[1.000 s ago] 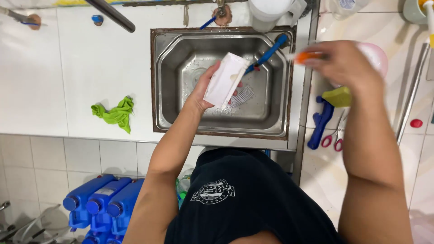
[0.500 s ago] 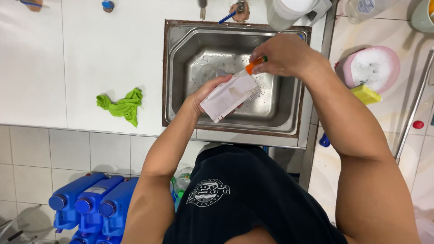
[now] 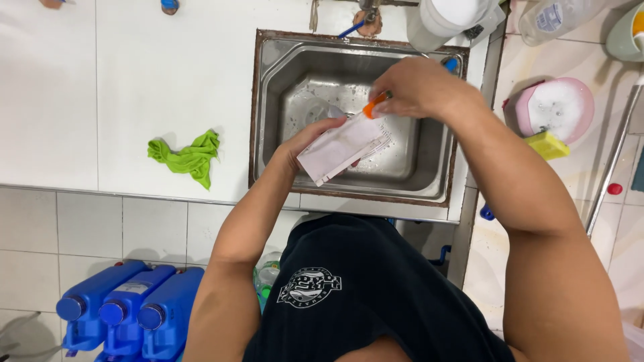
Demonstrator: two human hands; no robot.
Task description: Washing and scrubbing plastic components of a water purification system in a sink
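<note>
Packet: a flat white packet (image 3: 343,146) is held over the steel sink (image 3: 268,100), tilted, one end higher.
Left hand: the left hand (image 3: 305,144) is closed around the lower end of the packet from below.
Right hand: the right hand (image 3: 419,87) is closed on a small orange-handled tool (image 3: 373,107), its tip touching the upper end of the packet.
Doing it well: I think the packet should stay above the basin, with the tool pointing away from the fingers.
Around: a green cloth (image 3: 188,155) lies on the white worktop (image 3: 134,80); blue jugs (image 3: 121,310) stand below.
</note>
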